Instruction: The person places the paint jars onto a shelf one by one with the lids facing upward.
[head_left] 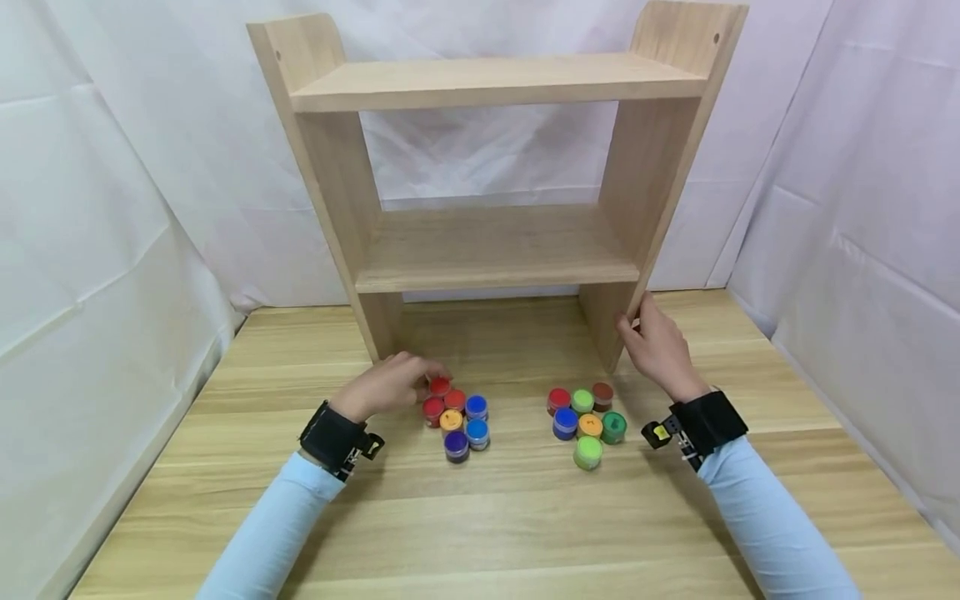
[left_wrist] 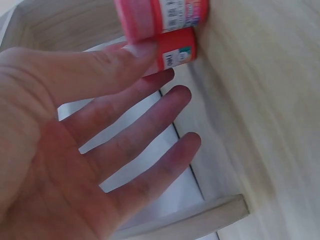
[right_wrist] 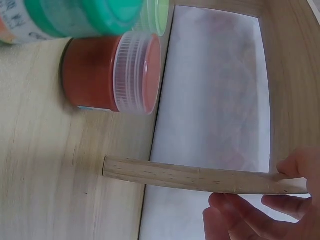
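In the head view, my left hand [head_left: 393, 383] is at the rear of the left cluster of small paint jars, pinching a red paint jar [head_left: 439, 386] between thumb and index finger. The left wrist view shows the thumb against that red jar [left_wrist: 177, 49], with three fingers spread free; the index finger is mostly hidden. My right hand [head_left: 660, 346] grips the front edge of the wooden shelf's right side panel [head_left: 678, 179]. Its thumb lies on one face and its fingers on the other, as the right wrist view shows on the panel edge [right_wrist: 190, 177].
Beside the left hand stand more jars, including an orange-yellow jar [head_left: 451, 421] and a purple jar [head_left: 456, 446]. A second cluster, with a brown jar [head_left: 602, 396] and a light green jar [head_left: 588, 452], sits before the shelf's right side. White cloth [head_left: 97, 167] surrounds the wooden table [head_left: 465, 533].
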